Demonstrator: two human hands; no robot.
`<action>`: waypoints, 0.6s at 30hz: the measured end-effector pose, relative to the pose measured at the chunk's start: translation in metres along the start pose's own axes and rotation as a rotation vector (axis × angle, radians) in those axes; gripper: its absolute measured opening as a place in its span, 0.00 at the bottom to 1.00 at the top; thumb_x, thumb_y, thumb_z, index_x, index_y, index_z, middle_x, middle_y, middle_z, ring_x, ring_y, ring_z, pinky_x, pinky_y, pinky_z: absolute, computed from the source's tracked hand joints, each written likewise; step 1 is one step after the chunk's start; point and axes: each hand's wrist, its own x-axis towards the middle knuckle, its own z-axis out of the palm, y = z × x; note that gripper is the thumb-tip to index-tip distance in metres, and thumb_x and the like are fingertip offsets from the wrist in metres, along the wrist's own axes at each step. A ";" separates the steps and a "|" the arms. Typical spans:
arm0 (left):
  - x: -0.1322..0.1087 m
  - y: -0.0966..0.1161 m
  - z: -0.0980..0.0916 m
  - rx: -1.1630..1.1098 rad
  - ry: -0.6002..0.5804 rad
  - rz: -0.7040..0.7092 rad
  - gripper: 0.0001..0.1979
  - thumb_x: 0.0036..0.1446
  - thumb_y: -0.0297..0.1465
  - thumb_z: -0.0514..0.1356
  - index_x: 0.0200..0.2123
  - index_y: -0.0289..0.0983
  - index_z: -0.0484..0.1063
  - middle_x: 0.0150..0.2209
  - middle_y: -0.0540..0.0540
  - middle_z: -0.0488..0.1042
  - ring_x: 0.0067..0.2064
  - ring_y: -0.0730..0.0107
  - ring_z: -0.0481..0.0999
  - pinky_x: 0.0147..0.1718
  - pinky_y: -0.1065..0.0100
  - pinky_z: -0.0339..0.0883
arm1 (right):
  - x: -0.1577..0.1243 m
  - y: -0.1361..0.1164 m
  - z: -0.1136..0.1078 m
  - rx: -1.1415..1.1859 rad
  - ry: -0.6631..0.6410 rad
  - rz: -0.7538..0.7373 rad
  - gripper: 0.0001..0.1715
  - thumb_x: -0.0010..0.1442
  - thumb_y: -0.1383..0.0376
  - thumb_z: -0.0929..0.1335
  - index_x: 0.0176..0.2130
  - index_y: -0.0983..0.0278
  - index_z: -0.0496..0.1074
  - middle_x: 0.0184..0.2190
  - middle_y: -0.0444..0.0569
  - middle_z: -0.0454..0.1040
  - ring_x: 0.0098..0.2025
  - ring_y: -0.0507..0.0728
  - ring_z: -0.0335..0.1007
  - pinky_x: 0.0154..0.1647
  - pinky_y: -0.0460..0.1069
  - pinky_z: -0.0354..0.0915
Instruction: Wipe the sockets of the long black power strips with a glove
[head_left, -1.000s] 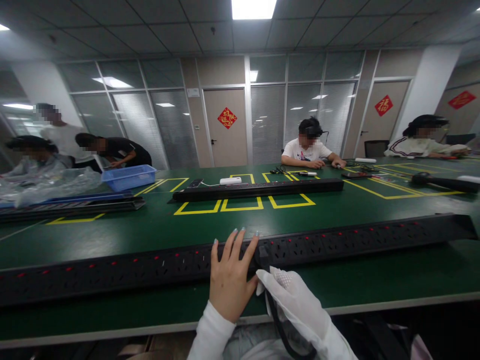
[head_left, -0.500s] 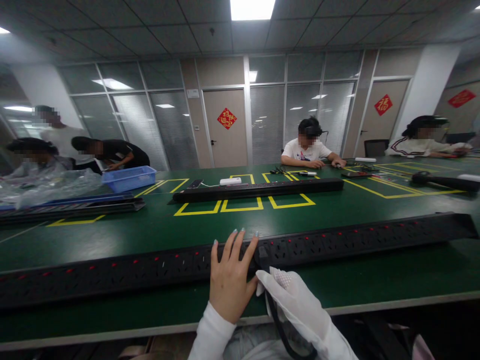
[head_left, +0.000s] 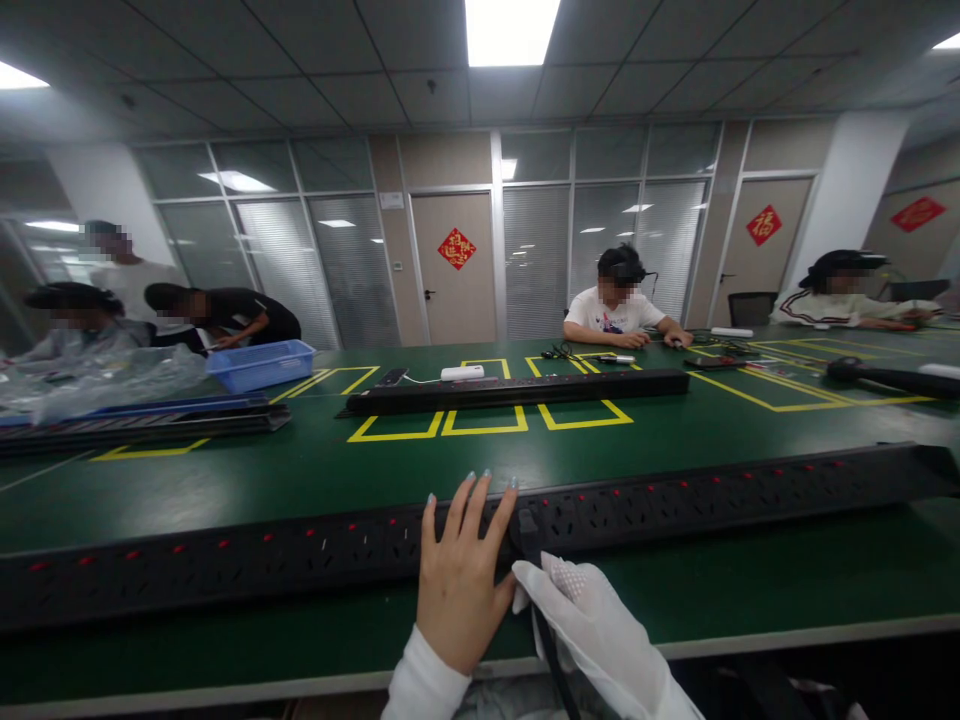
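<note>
Green tabletop bears a power strip under the spread left hand, beyond the right hand gripping a cable.

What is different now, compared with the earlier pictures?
The view tilted up slightly, everything sitting lower. The black cable runs straighter below the right hand, its bend toward the wrist no longer visible. Nothing was gripped or released: that hand keeps the cable, the left hand stays on the power strip.
</note>
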 end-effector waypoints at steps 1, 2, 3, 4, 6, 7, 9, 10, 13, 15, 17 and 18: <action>0.000 0.000 0.000 0.001 0.001 0.000 0.33 0.53 0.35 0.62 0.63 0.51 0.58 0.63 0.47 0.63 0.64 0.54 0.59 0.64 0.45 0.41 | 0.000 0.000 0.000 0.001 -0.001 0.004 0.26 0.64 0.49 0.59 0.24 0.61 0.68 0.24 0.49 0.75 0.28 0.57 0.70 0.33 0.49 0.59; 0.000 0.001 -0.001 0.004 0.001 0.000 0.33 0.54 0.35 0.62 0.63 0.51 0.58 0.63 0.48 0.63 0.64 0.54 0.60 0.64 0.45 0.41 | 0.000 0.000 0.000 0.004 -0.002 0.009 0.25 0.63 0.49 0.59 0.24 0.61 0.68 0.25 0.49 0.75 0.29 0.57 0.70 0.33 0.49 0.59; 0.000 0.001 -0.002 0.009 -0.003 0.002 0.33 0.54 0.35 0.61 0.63 0.51 0.58 0.63 0.47 0.62 0.64 0.54 0.60 0.64 0.45 0.41 | 0.000 0.000 0.000 0.010 -0.001 0.016 0.24 0.63 0.50 0.59 0.24 0.61 0.67 0.25 0.49 0.75 0.29 0.57 0.70 0.33 0.49 0.59; 0.000 0.001 -0.003 0.017 -0.010 0.005 0.33 0.54 0.35 0.61 0.63 0.51 0.58 0.64 0.47 0.62 0.64 0.54 0.59 0.64 0.44 0.42 | 0.000 0.000 0.000 0.018 -0.001 0.023 0.23 0.63 0.50 0.60 0.24 0.61 0.67 0.24 0.48 0.74 0.28 0.56 0.69 0.32 0.49 0.59; 0.000 0.001 -0.005 0.037 -0.025 0.017 0.32 0.55 0.33 0.59 0.64 0.50 0.58 0.64 0.47 0.62 0.64 0.54 0.59 0.63 0.44 0.43 | 0.000 0.001 0.000 0.043 -0.002 0.036 0.22 0.63 0.50 0.60 0.24 0.60 0.62 0.21 0.45 0.71 0.25 0.54 0.66 0.29 0.47 0.59; 0.000 0.001 -0.006 0.045 -0.032 0.021 0.32 0.56 0.33 0.58 0.64 0.49 0.58 0.64 0.46 0.62 0.64 0.54 0.59 0.63 0.44 0.43 | 0.001 0.001 0.000 0.066 -0.010 0.045 0.21 0.63 0.50 0.61 0.25 0.59 0.60 0.20 0.43 0.70 0.24 0.53 0.65 0.27 0.47 0.58; 0.000 0.001 -0.006 0.052 -0.037 0.023 0.31 0.56 0.32 0.57 0.64 0.49 0.58 0.64 0.47 0.61 0.65 0.54 0.58 0.63 0.43 0.43 | 0.001 0.002 0.000 0.112 -0.026 0.059 0.20 0.62 0.50 0.61 0.25 0.58 0.57 0.18 0.41 0.68 0.21 0.52 0.62 0.24 0.45 0.57; 0.000 0.001 -0.006 0.052 -0.036 0.023 0.31 0.57 0.32 0.57 0.64 0.49 0.58 0.64 0.47 0.61 0.65 0.54 0.58 0.63 0.43 0.43 | 0.001 0.002 0.000 0.126 -0.026 0.062 0.20 0.62 0.50 0.61 0.25 0.58 0.57 0.17 0.40 0.67 0.21 0.51 0.62 0.23 0.45 0.56; 0.001 0.001 -0.005 0.041 -0.031 0.025 0.30 0.57 0.35 0.58 0.64 0.49 0.58 0.64 0.46 0.62 0.64 0.54 0.59 0.63 0.43 0.42 | 0.001 0.002 0.000 0.127 -0.015 0.050 0.20 0.62 0.51 0.61 0.25 0.59 0.57 0.18 0.40 0.66 0.22 0.51 0.63 0.24 0.45 0.56; 0.001 0.001 -0.004 0.023 -0.018 0.021 0.32 0.57 0.38 0.60 0.64 0.49 0.58 0.64 0.45 0.62 0.64 0.53 0.59 0.63 0.43 0.42 | 0.001 0.002 0.000 0.122 -0.022 0.042 0.20 0.63 0.52 0.61 0.25 0.59 0.57 0.17 0.40 0.67 0.21 0.51 0.64 0.25 0.45 0.57; 0.001 0.001 -0.004 0.006 -0.005 0.012 0.34 0.54 0.42 0.63 0.64 0.50 0.58 0.64 0.46 0.62 0.64 0.52 0.59 0.63 0.44 0.41 | 0.002 0.003 0.000 0.123 -0.035 0.042 0.19 0.63 0.53 0.60 0.25 0.59 0.58 0.17 0.41 0.69 0.20 0.51 0.64 0.25 0.45 0.58; 0.001 0.001 -0.003 0.002 -0.001 0.009 0.35 0.53 0.43 0.64 0.64 0.50 0.58 0.64 0.46 0.62 0.64 0.52 0.60 0.64 0.44 0.42 | 0.002 0.003 0.000 0.121 -0.033 0.043 0.18 0.63 0.53 0.60 0.26 0.59 0.59 0.17 0.41 0.70 0.20 0.51 0.65 0.25 0.45 0.58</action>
